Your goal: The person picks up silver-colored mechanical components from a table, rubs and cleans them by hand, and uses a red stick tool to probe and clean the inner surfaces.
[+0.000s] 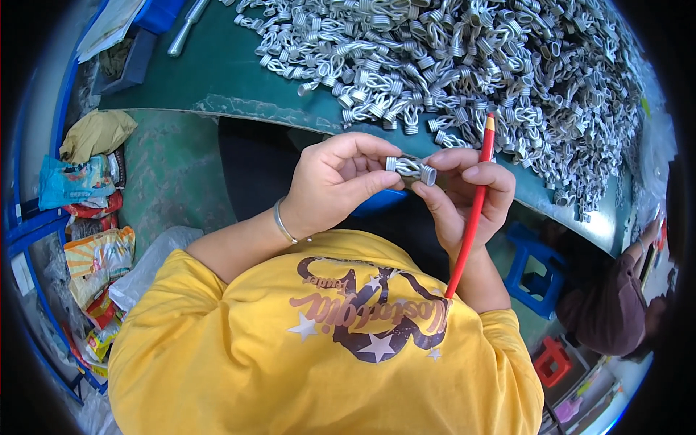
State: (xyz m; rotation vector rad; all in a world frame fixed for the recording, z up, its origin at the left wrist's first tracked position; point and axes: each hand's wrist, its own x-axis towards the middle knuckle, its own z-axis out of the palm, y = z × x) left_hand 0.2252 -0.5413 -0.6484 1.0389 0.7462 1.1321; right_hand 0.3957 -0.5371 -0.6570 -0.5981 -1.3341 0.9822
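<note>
Between my two hands is a small silvery metal piece (410, 170) with twisted strands in its middle and a ribbed ring at either end. My left hand (341, 172) pinches its left end between thumb and fingers. At the other end, the thumb and forefinger of my right hand (475, 192) grip the open ring. A long red marking pencil (475, 210) is also tucked among my right fingers, its tan tip pointing up and away from me. Just beyond my hands, a large heap of similar metal pieces (435, 65) covers much of the green table.
The green table's (210, 72) near edge runs in front of me. At its far left lie a metal-handled tool (180, 38) and a grey-blue bin (129, 64). Bags and packets (100, 254) crowd a blue rack on the left. A blue stool (535, 270) and another person (605, 312) are at right.
</note>
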